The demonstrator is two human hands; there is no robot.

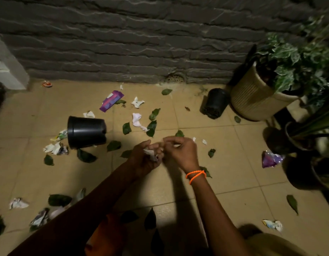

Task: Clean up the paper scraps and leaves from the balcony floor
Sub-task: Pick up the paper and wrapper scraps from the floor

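While crumpled paper scraps (150, 153) are clutched in the left hand (144, 159) and pinched by the right hand (180, 151), pieces could be dropped back onto the floor (224, 172) if overfilled.

Two bare forearms, one banded wrist, seen from above.

Both arms were uncovered from the lower edge of the view up to the fingers, with no sleeve showing on either. The right hand (180, 152) carried two thin bright-orange bands (196, 175), beaded or braided in texture, looped round the wrist just behind the knuckles and lying slightly crossed over one another. The left hand (145, 159) wore nothing at the wrist, and no ring could be made out on its fingers. Well back from the fingers, beneath the left forearm, lay a patch of orange cloth (104, 235), its garment unclear in the dim light.
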